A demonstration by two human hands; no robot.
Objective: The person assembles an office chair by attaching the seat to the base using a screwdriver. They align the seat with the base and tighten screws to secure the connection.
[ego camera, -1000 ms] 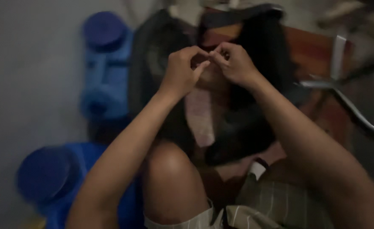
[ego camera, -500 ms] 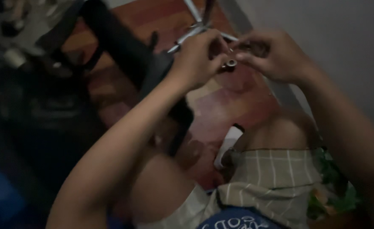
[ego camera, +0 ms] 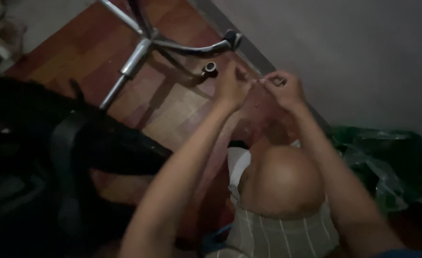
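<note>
both hands pinching a tiny item above the wood floor

far left: dark black chair part (ego camera: 77, 143) lies on the reddish wood floor (ego camera: 173, 110). above it a chrome chair base (ego camera: 144, 43) with spokes, one ending in a small black socket (ego camera: 211, 68). centre: left hand (ego camera: 232, 88) raised, fingers curled, thumb and forefinger pressed together at the tip. a small thin item (ego camera: 258, 82) sits right between the two hands, too small and blurred to identify. right hand (ego camera: 282, 88) just beside it, fingertips pinched on the same item, so both hands meet at that spot. below them a bare knee (ego camera: 280, 177) and striped shorts (ego camera: 278, 234). far right: green plastic bag (ego camera: 378, 162) against the grey wall (ego camera: 354, 57).
</note>
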